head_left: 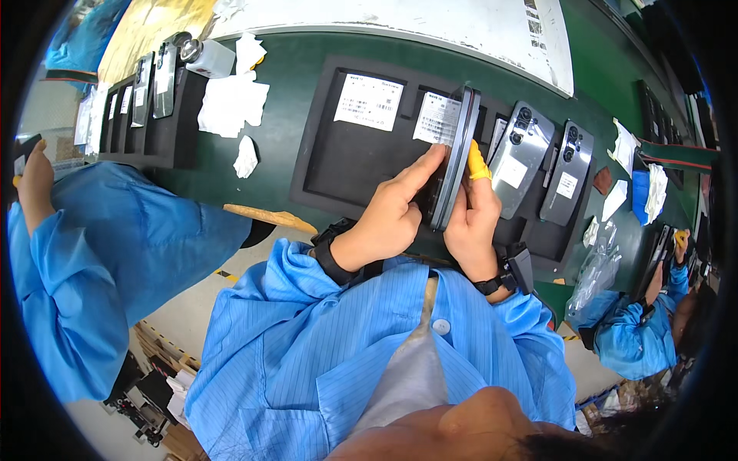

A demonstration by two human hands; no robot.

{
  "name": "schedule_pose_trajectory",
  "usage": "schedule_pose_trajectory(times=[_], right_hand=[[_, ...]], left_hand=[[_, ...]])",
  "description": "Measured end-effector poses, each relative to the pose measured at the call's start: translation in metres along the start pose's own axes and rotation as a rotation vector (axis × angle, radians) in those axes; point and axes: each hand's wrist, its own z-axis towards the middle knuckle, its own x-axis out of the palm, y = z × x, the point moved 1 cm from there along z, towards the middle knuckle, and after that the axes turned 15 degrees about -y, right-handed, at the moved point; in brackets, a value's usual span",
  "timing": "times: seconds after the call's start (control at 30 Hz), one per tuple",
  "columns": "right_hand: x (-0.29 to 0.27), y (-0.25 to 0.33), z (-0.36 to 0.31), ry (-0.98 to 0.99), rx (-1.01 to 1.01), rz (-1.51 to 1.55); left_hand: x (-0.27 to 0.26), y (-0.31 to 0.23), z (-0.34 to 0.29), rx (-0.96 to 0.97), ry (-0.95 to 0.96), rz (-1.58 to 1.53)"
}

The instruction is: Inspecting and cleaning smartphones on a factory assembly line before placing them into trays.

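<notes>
Between the hands [388,211] [474,223], pinched from either side, a dark phone [454,165] stands edge-on.

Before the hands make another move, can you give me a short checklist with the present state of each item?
1. Dark slab supported from both sides: ok, left hand and right hand both on it.
2. Both broad faces open to inspection: not ok, it stands nearly edge-on to the camera.
3. Slab is one piece, not two stacked: cannot tell from this angle.
4. Yellow finger cover on the right hand: ok, on one finger.
5. Two grey phones, silvery one and darker one, seated flat in the black tray: cannot tell.
6. White cloth apart from the tray: ok.
</notes>
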Motion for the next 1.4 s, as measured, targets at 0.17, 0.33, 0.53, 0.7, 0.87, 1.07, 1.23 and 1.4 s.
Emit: schedule_pose_trajectory(times=[0.17,0.33,0.53,0.7,0.87,1.07,1.23,1.4], right_hand=[[0.0,0.001,0.0,-0.002,-0.003,0.011],[0.001,-0.002,-0.001,-0.003,0.002,0.022],[0.001,-0.001,-0.001,-0.002,-0.022,0.023],[-0.001,-0.001,0.002,0.021,0.046,0.028],[0.0,0.002,0.004,-0.03,0.061,0.008],[0.004,-0.011,0.0,-0.018,0.214,0.247],[-0.046,0.004,0.005,-0.026,0.06,0.087],[-0.158,0.003,0.036,-0.506,-0.108,-0.606]], left_hand=[[0.0,-0.002,-0.001,0.014,-0.038,-0.023],[0.0,-0.002,-0.001,0.003,-0.039,-0.016],[0.0,-0.002,-0.003,0.009,-0.041,0.006],[0.001,-0.004,-0.002,0.046,0.014,0.063],[0.0,-0.012,-0.005,0.253,0.077,0.322],[0.012,-0.01,-0.013,0.358,-0.098,0.576],[0.018,-0.007,-0.011,0.369,-0.131,0.636],[0.015,-0.009,-0.02,0.432,-0.253,0.677]])
